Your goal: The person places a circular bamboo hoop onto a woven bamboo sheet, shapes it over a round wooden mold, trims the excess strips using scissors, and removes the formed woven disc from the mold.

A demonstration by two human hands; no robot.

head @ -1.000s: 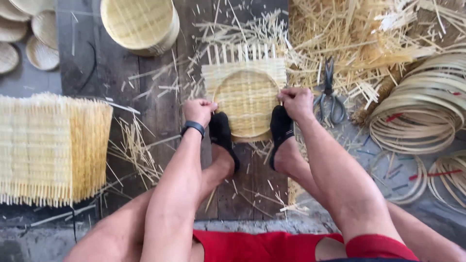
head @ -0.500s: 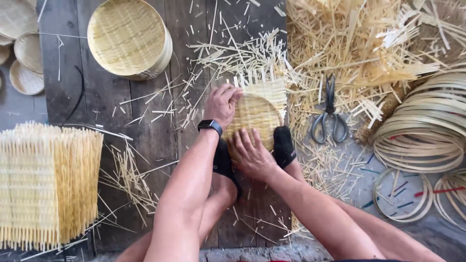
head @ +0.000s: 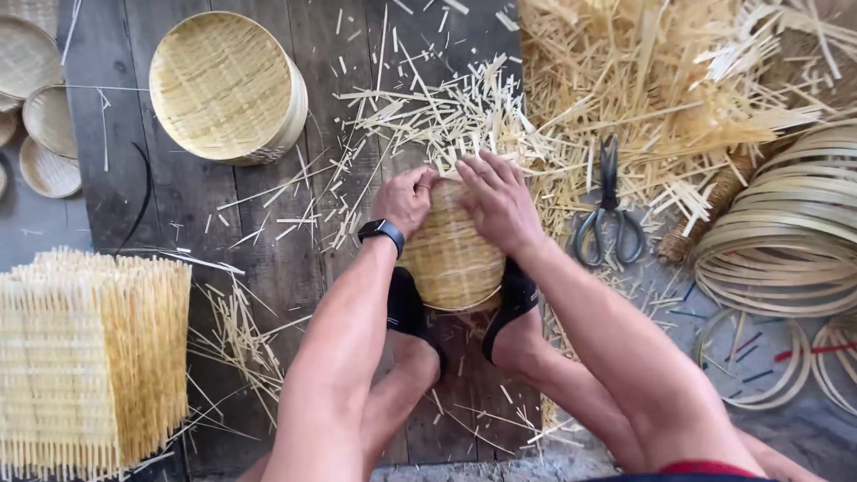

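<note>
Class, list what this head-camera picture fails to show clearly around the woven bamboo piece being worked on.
- Top edge of the woven bamboo piece: covered by the left hand and right hand.
- Stack of woven mats: cut off at the left and bottom edges.
- Bamboo hoops: cut off at the right edge.

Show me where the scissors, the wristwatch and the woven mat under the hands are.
scissors (head: 609,207): head view, on the pivot.
wristwatch (head: 381,234): head view, on the black face.
woven mat (head: 451,263): head view, on its middle.

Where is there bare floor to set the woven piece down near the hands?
Barest: dark planks between the round basket and the stacked mats, left of the left hand. Crowded: strip pile, scissors and hoops, right of the right hand.
</note>
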